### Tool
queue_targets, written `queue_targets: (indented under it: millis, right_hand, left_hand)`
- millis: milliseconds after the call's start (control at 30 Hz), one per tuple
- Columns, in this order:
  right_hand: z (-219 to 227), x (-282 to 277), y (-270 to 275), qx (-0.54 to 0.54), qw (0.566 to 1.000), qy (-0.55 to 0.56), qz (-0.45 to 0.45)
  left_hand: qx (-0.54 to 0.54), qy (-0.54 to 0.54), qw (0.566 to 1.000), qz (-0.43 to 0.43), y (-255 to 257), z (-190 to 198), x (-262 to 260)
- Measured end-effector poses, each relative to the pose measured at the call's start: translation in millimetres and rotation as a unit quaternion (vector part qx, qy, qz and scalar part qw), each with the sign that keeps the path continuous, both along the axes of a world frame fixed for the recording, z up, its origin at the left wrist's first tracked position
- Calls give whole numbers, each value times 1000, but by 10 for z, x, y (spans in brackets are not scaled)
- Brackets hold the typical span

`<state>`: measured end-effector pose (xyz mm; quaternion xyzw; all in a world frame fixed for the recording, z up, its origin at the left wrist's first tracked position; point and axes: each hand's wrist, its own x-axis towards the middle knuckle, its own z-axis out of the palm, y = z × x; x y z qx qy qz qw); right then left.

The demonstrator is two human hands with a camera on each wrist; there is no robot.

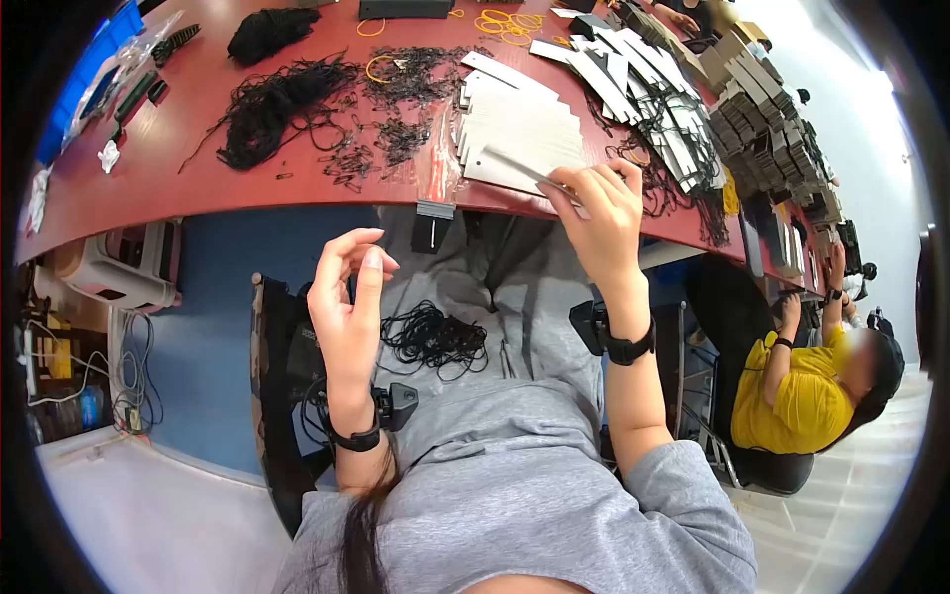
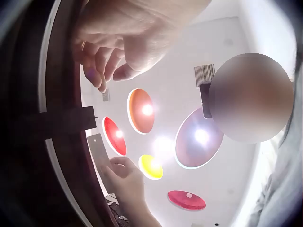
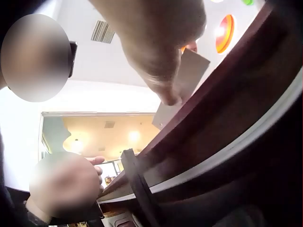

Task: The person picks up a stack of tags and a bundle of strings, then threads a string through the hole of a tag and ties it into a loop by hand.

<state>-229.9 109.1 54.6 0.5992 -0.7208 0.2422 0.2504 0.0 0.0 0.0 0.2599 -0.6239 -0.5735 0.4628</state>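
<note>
Nearest, a tangled loop of thin black cords (image 1: 433,339) lies on the grey fabric of the person's lap. At about ten o'clock from it the left hand (image 1: 346,297) is raised below the table's edge, palm turned inward, thumb and fingertips drawn close together; whether they pinch a cord I cannot tell. At two o'clock from the lap, the right hand (image 1: 602,213) grips a flat, stiff, pale grey rectangular card tag (image 1: 515,163) at the near rim of the glossy dark red table (image 1: 178,178), thumb and curled fingers clamped on the tag's near end, its far end pointing to ten o'clock. Just beyond lies a fanned stack of like tags (image 1: 520,124). Farther, at eleven o'clock, sits a matted heap of black strings (image 1: 272,104), and yellow rubber bands (image 1: 505,22) ring the far edge.
</note>
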Motion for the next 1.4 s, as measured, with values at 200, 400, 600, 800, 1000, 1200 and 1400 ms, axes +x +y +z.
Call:
queue_targets:
  millis: [200,400,600,800,1000,1200,1400]
  right_hand:
    - [50,336,114,9,954,-251,165]
    - [-49,292,49,23,922,-366,123]
    - [555,-518,-259,98,911,-390,88]
    - [933,-1126,-734,271,956,-98,47]
    - [1446,-1219,-2127,412,881,-120,199]
    - [717,-1463,-3200,336,926,-68,160]
    - [321,-1430,-3133,215,972,59,78]
  left_hand:
    - [11,-50,998,-39,-50,-71,-7]
    - [24,-46,998,-38,-43,-70,-47]
    - [30,-55,997,-34,-75,-90,-22]
    - [39,-92,992,-83,-110,-59,22]
    - [134,-78,984,-85,-210,-134,122]
    - [166,-62,981,-76,-300,-217,135]
    - [219,-70,970,-83,-266,-315,126]
